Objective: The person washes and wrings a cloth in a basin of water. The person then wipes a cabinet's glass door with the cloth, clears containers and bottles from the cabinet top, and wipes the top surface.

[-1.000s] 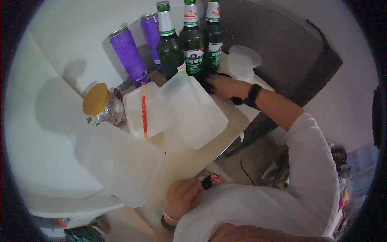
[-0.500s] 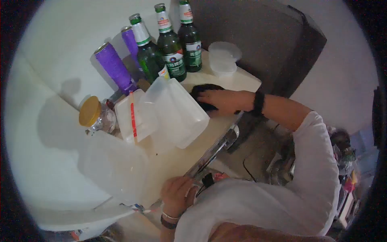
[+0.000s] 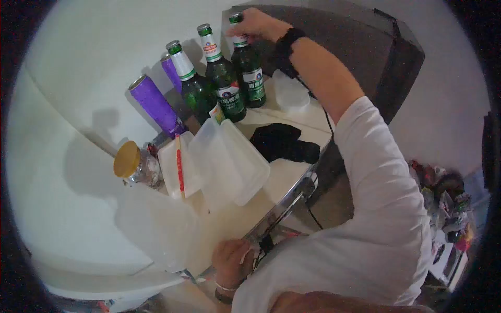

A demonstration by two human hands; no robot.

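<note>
My right hand (image 3: pixel 258 25) reaches to the back of the table, its fingers closed round the neck of the rightmost green beer bottle (image 3: pixel 254 78). That bottle stands upright beside two more green beer bottles (image 3: pixel 228 94) (image 3: pixel 198 96). My left hand (image 3: pixel 231 262) is low at the table's front edge with its fingers curled; what lies in them, if anything, is hidden. Between the hands lies a crumpled black cloth item (image 3: pixel 284 143). Left of it, clear plastic containers (image 3: pixel 245 167) lean together, with a red strip (image 3: pixel 180 169) on one.
Two purple cans (image 3: pixel 156 104) (image 3: pixel 170 72) stand behind the containers. A jar with a yellow lid (image 3: pixel 127 159) is at the left. A clear plastic tub (image 3: pixel 292 96) sits near the large dark box (image 3: pixel 344 52). A translucent sheet-like piece (image 3: pixel 162 229) lies at the front left.
My right hand has left the black cloth item and moved up and back onto the rightmost beer bottle's neck. My left hand stays at the table edge. The view has shifted slightly.
</note>
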